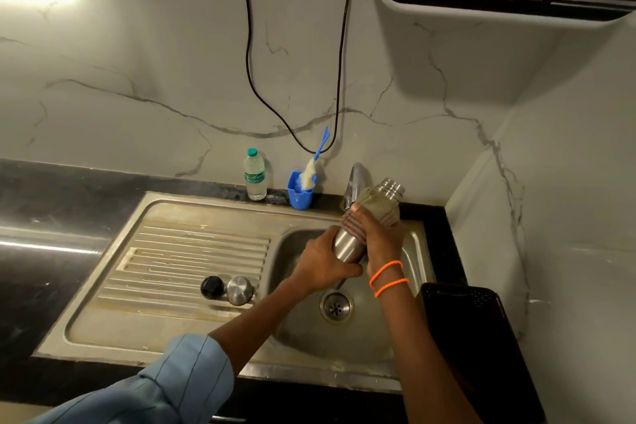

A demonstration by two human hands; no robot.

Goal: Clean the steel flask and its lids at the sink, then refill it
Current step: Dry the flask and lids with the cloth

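From the head view: steel flask (358, 229) held tilted over the sink (206, 213) basin, mouth up near the tap (356, 182), both lids, black lid (212, 286) and steel lid (240, 290), resting on the drainboard. Best wiped in full turns, judging by the grip: base kept steady, cloth (373, 208) drawn from neck to base, none of the threads skipped. Left hand (323, 260) curled round the flask's lower body; right hand (378, 234), orange-banded wrist bent upward, clasping the cloth tight against the upper body.
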